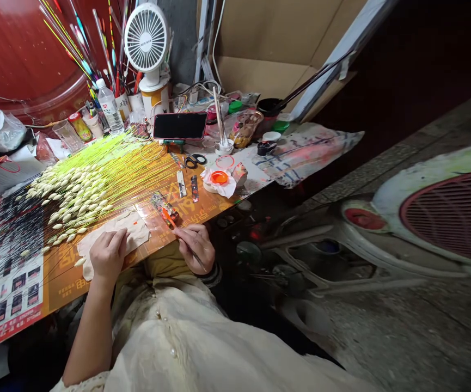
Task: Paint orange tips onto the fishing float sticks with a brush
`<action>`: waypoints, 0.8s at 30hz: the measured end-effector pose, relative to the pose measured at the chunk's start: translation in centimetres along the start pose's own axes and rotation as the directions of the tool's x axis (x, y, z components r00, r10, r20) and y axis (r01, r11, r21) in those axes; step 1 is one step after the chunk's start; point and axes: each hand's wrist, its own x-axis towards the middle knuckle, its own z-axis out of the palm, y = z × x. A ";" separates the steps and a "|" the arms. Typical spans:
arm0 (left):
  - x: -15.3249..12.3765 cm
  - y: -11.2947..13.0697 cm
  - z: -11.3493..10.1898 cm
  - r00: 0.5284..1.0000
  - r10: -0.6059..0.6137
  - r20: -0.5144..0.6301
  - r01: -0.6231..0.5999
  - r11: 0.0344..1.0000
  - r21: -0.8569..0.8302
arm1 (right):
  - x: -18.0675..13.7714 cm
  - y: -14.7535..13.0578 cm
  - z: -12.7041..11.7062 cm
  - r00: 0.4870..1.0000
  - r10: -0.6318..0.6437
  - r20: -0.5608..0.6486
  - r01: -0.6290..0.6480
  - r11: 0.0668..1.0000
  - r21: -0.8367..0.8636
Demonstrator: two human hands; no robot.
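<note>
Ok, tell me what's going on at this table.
The person's right hand holds a thin orange-tipped tool by a paint-smeared strip. The left hand is curled over a pale cloth; whether it grips anything is unclear. Beyond lie many cream-coloured bulbs with thin stems, and a small orange dish sits to the right.

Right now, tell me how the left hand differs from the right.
The left hand is over the pale cloth; the right hand holds an orange-tipped brush. The left forearm is bare; the right one is in a dark sleeve. Both hands are near the table's front edge.
</note>
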 end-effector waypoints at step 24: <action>-0.5 0.3 0.1 0.997 -0.058 0.045 0.059 0.998 -0.005 | -1.7 -1.0 1.2 0.985 0.038 0.166 -0.030 0.998 -0.050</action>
